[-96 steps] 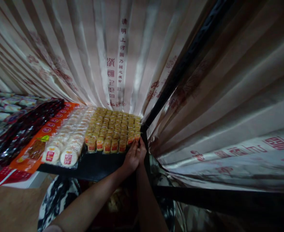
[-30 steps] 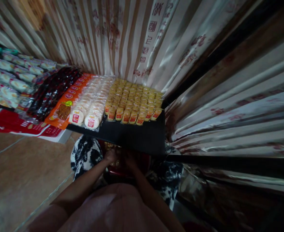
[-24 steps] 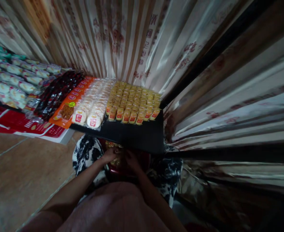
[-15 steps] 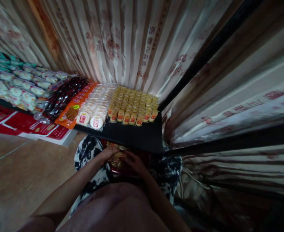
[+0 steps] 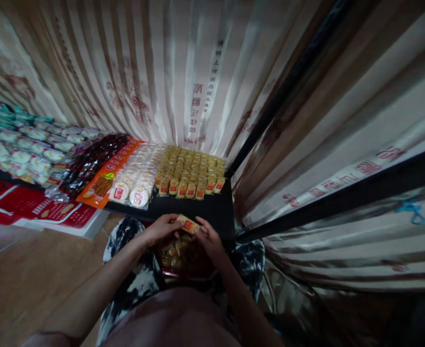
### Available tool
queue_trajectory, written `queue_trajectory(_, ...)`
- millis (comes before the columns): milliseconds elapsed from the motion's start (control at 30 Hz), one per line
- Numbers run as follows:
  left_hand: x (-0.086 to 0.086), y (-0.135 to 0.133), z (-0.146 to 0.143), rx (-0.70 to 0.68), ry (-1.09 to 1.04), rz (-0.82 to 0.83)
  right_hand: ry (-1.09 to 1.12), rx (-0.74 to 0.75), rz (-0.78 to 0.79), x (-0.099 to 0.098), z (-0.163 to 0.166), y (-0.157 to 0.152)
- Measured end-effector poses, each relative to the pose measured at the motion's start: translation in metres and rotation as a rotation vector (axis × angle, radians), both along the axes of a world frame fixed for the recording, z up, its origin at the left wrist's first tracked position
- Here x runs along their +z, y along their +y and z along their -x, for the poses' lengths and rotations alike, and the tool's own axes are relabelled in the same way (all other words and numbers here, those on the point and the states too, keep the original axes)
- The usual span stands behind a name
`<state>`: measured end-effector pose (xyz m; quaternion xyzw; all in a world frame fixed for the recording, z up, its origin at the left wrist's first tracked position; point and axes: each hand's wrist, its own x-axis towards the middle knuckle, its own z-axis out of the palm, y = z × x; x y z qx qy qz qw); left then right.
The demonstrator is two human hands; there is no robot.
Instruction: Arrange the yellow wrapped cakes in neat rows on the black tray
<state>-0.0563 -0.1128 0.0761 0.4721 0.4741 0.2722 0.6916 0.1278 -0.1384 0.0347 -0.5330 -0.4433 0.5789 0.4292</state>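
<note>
Both my hands hold one small yellow snack packet (image 5: 188, 224) with a red label, just in front of the black table's (image 5: 198, 212) near edge. My left hand (image 5: 161, 227) pinches its left end and my right hand (image 5: 207, 237) its right end. Below them an open bag (image 5: 179, 255) full of similar yellow packets rests on my lap. On the table, rows of the same yellow packets (image 5: 190, 171) stand upright against the curtain.
Left of the yellow rows lie round white cakes (image 5: 134, 180), an orange pack (image 5: 102, 180), dark red packets (image 5: 89, 161) and pale wrapped snacks (image 5: 24, 149). Striped curtains (image 5: 183, 72) close the back and right. A black-and-white patterned cloth (image 5: 132, 284) lies under the bag. Tiled floor (image 5: 24, 270) lies to the left.
My hands left the front row on the table, went down into the bag on my lap, and have come up holding one yellow packet between them.
</note>
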Motion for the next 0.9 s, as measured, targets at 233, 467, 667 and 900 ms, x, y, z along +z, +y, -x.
queue_trajectory(233,0.007,0.009,-0.031,0.180,-0.195,0.016,0.128,-0.353,-0.104,0.024,0.000,0.026)
queue_trajectory(467,-0.010,0.025,-0.074,0.252,-0.253,-0.042,0.177,-0.500,-0.154,0.013,-0.003,0.041)
queue_trajectory(667,-0.010,0.056,-0.096,0.184,0.469,-0.513,-0.003,-0.550,-0.271,0.015,-0.026,0.072)
queue_trajectory(900,-0.015,0.067,-0.126,0.168,0.283,-0.761,-0.362,-0.626,-0.307,-0.003,-0.049,0.110)
